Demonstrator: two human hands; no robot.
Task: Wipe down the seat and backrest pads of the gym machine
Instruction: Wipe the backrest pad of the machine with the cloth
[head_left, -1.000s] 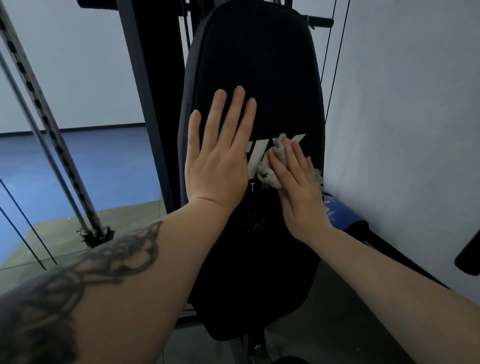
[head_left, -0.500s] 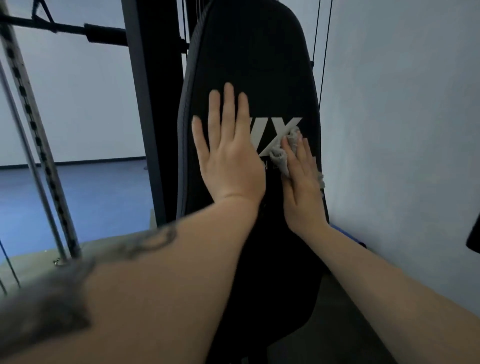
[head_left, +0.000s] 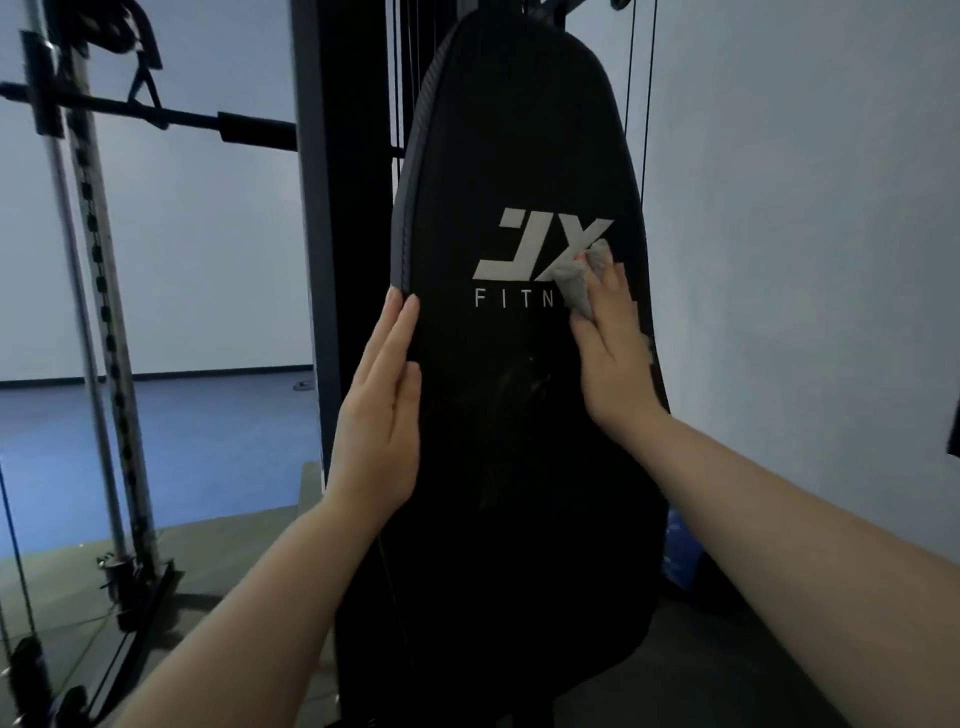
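The black backrest pad (head_left: 514, 156) stands upright in the middle of the head view, with a white logo across its centre. My left hand (head_left: 382, 415) lies flat with straight fingers against the pad's left edge. My right hand (head_left: 613, 353) presses a small grey cloth (head_left: 579, 280) onto the pad at the right end of the logo, fingers laid over the cloth. The seat pad is out of view.
A black machine upright (head_left: 337, 208) and cables (head_left: 636, 104) run behind the pad. At left stands a perforated steel post (head_left: 98, 312) with a horizontal bar (head_left: 156, 117). A grey wall (head_left: 805, 260) is close on the right. Blue floor (head_left: 182, 441) spreads at left.
My left hand has slid from the pad's face to its left edge, uncovering the logo. My right hand with the cloth stays at the logo's right end.
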